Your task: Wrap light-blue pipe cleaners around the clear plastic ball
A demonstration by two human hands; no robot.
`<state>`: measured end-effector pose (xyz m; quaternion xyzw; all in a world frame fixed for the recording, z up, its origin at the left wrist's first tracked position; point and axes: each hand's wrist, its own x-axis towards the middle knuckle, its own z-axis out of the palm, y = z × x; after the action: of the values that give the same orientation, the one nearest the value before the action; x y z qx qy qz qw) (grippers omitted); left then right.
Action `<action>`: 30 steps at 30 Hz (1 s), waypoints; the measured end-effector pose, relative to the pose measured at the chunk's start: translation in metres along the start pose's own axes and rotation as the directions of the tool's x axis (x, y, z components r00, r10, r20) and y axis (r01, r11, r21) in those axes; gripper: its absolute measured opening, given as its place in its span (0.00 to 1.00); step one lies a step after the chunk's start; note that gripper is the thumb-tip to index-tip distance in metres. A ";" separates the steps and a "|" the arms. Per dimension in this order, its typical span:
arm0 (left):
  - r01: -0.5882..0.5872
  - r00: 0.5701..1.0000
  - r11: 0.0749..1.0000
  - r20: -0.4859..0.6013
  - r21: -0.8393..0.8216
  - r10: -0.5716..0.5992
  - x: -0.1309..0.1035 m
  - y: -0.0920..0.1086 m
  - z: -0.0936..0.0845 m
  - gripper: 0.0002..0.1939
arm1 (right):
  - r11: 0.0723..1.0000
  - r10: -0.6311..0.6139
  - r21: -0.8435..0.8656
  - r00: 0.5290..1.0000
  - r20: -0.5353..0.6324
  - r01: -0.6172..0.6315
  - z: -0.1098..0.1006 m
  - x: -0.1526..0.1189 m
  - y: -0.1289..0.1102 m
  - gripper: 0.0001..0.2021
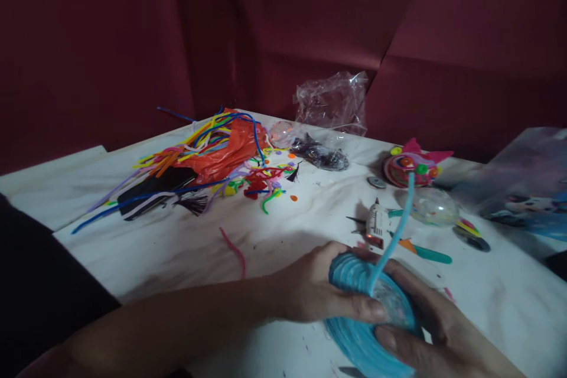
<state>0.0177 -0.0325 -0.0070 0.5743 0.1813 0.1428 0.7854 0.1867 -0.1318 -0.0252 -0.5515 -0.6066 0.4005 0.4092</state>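
A round object wrapped in blue pipe cleaner (pixel 354 339) is held between both hands near the front edge of the view. My left hand (pixel 325 286) grips its left side, thumb across the top. Around the right side curls my right hand (pixel 425 313), its thumb on the front surface. A light blue pipe cleaner end (pixel 403 218) sticks up from the middle, where a clear patch shows. Just behind the hands lie a white glue gun (pixel 377 224) and green-handled scissors (pixel 432 254).
Colourful pipe cleaners (pixel 212 136) and an orange-red bag (pixel 230 150) lie at the back left. A clear plastic bag (pixel 332 103) is behind. To the right are a decorated pink ball (pixel 410 165), a clear ball (pixel 434 207) and a plastic bag (pixel 527 183).
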 end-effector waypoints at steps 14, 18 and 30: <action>0.074 0.991 0.992 -0.119 0.100 -0.062 0.001 0.011 -0.020 0.33 | 0.490 -0.328 -0.872 0.927 -0.182 0.002 -0.074 0.016 0.043 0.22; 0.096 0.985 0.993 -0.149 0.064 -0.085 0.003 0.012 -0.025 0.34 | 0.343 -0.266 -0.939 0.955 -0.133 -0.035 -0.080 0.035 0.080 0.18; 0.031 0.977 0.999 -0.212 0.039 -0.022 0.009 0.003 -0.032 0.32 | 0.379 -0.322 -0.924 0.929 -0.180 -0.048 -0.088 0.032 0.087 0.21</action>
<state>0.0113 -0.0007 -0.0137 0.5699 0.2743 0.1889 0.7512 0.2969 -0.0906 -0.0751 -0.6901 -0.6917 -0.1353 0.1647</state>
